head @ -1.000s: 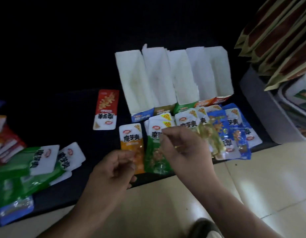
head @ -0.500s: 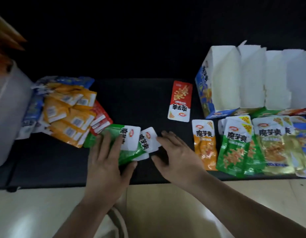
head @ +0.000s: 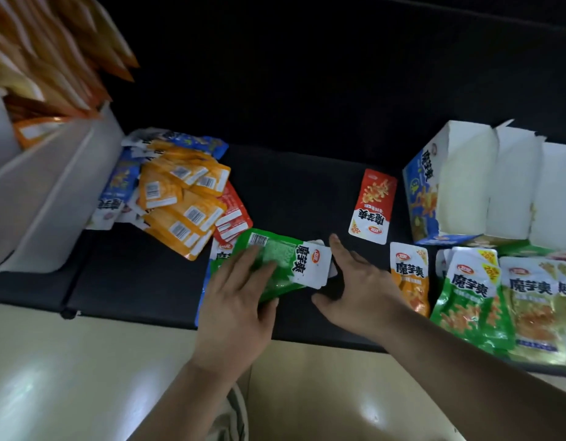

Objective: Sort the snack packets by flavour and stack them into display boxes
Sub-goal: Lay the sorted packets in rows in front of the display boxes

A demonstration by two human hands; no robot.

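Hands both spread, nothing gripped. Pressed left hand (head: 237, 310) flat on green packet (head: 284, 259) lying on dark worktop (head: 132, 281); held right hand (head: 358, 294) open just beside its white end.

The left hand (head: 240, 300) lies flat on a green packet (head: 286, 251) (barcode side up) on the black surface (head: 132, 281). The right hand (head: 358, 291), fingers spread, seems to touch its white end.

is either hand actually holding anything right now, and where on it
Nothing is gripped: the left hand lies flat on the green packets, the right hand is open beside their white ends.
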